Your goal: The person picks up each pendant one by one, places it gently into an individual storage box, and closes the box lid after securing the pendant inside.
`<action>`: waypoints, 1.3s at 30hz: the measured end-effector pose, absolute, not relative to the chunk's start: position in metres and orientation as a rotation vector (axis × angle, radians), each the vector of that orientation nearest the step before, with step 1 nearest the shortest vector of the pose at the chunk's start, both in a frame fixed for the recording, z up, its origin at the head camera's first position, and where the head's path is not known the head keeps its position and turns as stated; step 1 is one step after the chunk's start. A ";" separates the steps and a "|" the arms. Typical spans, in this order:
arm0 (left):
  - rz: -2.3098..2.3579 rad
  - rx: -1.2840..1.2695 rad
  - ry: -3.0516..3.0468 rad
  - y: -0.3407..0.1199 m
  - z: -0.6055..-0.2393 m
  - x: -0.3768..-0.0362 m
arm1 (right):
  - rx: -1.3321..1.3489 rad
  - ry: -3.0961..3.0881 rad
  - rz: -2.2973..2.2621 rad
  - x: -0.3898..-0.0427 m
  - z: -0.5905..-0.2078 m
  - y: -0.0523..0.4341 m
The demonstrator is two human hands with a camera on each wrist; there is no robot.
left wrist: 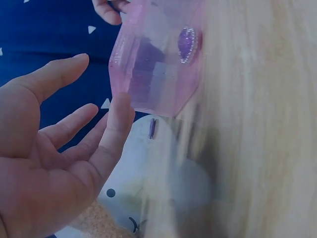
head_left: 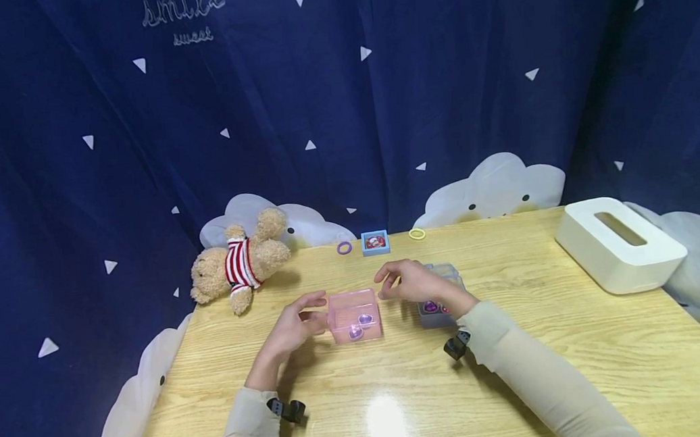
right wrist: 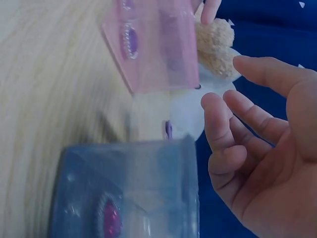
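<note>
A clear pink plastic box [head_left: 375, 335] stands on the table with its lid raised, and two purple oval gems with beaded rims [head_left: 365, 319] are inside. To its left is my left hand [head_left: 292, 325], fingers spread loosely, fingertips close to the box side; whether they touch cannot be told. My right hand [head_left: 412, 283] hovers between the pink box and a clear blue-grey box [head_left: 436, 320], fingers loosely bent and holding nothing. Its forearm partly covers the blue-grey box. Inside that box, a magenta gem [right wrist: 111, 218] shows in the right wrist view.
A teddy bear [head_left: 273, 254] in a striped shirt lies at the back left. Along the back edge are a purple ring [head_left: 344, 247], a small blue square box [head_left: 375, 242] and a yellow ring [head_left: 417, 233]. A white tissue box [head_left: 654, 255] stands far right.
</note>
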State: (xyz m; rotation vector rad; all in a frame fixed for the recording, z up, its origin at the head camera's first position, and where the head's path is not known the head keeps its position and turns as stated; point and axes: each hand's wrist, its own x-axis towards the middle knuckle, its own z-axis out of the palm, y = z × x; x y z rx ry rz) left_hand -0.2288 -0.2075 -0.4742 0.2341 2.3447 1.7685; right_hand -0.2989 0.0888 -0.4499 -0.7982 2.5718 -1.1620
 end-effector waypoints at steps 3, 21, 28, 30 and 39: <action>1.793 0.215 2.353 -0.207 -0.471 -0.230 | -0.767 2.558 -1.193 -0.298 -0.445 0.096; 1.802 0.316 2.498 -0.168 -0.451 -0.230 | -0.592 2.571 -1.333 -0.313 -0.437 0.152; 1.787 0.326 2.482 -0.143 -0.455 -0.233 | -0.517 2.576 -1.380 -0.317 -0.439 0.174; 1.781 0.335 2.474 -0.135 -0.454 -0.232 | -0.507 2.587 -1.371 -0.318 -0.440 0.179; 1.714 0.368 2.511 -0.098 -0.454 -0.232 | -0.414 2.611 -1.382 -0.323 -0.448 0.199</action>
